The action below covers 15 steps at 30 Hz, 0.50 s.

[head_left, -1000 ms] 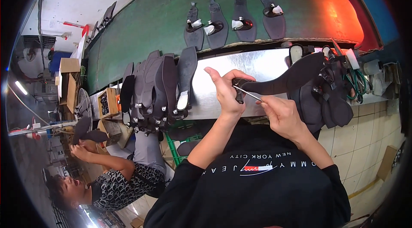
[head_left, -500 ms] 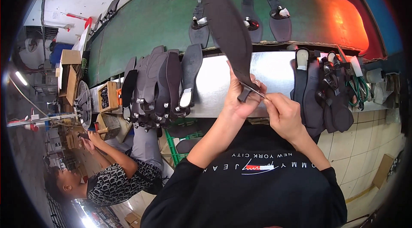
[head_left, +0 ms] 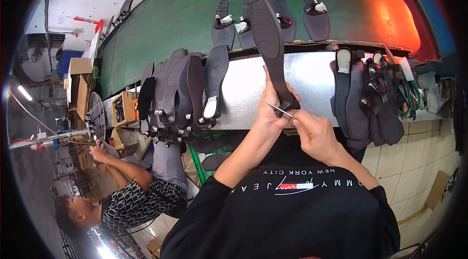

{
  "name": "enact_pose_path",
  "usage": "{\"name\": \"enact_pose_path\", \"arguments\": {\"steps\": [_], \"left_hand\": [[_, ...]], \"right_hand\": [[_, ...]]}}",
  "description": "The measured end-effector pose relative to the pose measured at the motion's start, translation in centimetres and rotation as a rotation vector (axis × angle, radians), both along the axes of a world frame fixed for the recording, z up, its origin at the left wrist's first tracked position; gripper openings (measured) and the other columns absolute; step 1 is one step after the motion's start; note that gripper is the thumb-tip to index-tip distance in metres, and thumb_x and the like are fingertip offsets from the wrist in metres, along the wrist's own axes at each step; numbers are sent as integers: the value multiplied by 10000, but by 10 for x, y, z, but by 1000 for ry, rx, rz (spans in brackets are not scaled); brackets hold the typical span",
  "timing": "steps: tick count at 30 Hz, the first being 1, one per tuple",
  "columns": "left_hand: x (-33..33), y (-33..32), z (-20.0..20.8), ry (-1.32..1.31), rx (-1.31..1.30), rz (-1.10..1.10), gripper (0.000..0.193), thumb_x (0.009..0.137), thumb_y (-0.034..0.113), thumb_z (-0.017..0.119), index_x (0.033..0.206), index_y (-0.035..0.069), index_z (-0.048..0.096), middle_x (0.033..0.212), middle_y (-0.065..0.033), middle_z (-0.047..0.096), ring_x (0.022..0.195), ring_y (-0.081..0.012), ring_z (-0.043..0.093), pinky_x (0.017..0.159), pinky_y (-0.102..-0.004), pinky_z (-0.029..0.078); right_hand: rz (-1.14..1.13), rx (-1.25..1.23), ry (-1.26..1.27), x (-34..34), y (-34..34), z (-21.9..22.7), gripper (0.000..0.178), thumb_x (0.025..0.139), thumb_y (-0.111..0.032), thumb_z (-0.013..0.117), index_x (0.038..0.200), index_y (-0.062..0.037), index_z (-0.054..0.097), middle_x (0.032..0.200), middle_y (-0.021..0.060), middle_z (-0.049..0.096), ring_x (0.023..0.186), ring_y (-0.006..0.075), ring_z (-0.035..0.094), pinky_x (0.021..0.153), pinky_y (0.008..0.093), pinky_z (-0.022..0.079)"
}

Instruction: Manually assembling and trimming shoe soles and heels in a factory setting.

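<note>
My left hand [head_left: 268, 115] grips a dark brown shoe sole [head_left: 268, 37] by its heel end, over the steel worktop [head_left: 309, 71]. The sole stands nearly upright, with its broad toe end pointing away from me and its small heel just above my palm. Pinched in my right hand [head_left: 318, 134] is a thin metal rod-like tool [head_left: 278, 108]. It lies across the heel, touching it or just in front of it; I cannot tell which. My left fingers are partly hidden behind the sole.
Overlapping dark soles [head_left: 168, 83] stand left on the worktop; more soles and sandal parts [head_left: 358, 103] lie right. Several strapped sandals [head_left: 319, 25] rest on the green belt [head_left: 161, 30] beyond. A green crate [head_left: 197, 164] sits below. At left, a person [head_left: 131, 198] works beside a fan [head_left: 95, 117].
The sole has turned in my left hand and now shows its underside more squarely, with its toe end slightly lower. The metal tool now crosses the heel, further left.
</note>
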<state>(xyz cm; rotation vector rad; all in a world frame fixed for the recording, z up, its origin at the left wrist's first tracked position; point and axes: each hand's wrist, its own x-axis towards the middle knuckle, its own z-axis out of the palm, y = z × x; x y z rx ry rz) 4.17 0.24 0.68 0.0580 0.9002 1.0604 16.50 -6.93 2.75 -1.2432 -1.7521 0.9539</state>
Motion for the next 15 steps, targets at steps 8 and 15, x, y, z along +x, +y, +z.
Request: {"name": "enact_pose_path", "arguments": {"steps": [8, 15], "left_hand": [[-51, 21, 21, 126, 194, -35, 680, 802, 754, 389, 737, 101, 566, 616, -30, 559, 570, -174, 571, 540, -292, 449], [-197, 8, 117, 1042, 498, 407, 242, 784, 107, 694, 1010, 34, 648, 855, 12, 640, 706, -68, 599, 614, -214, 473]], "right_hand": [[23, -107, 121, -3, -8, 0, 69, 851, 3, 534, 816, -18, 588, 627, 97, 556, 501, 204, 549, 473, 307, 404], [-23, -219, 216, 11, 2, -6, 146, 911, -41, 488, 807, 15, 573, 561, 2, 464, 506, 47, 421, 459, 223, 326]]}}
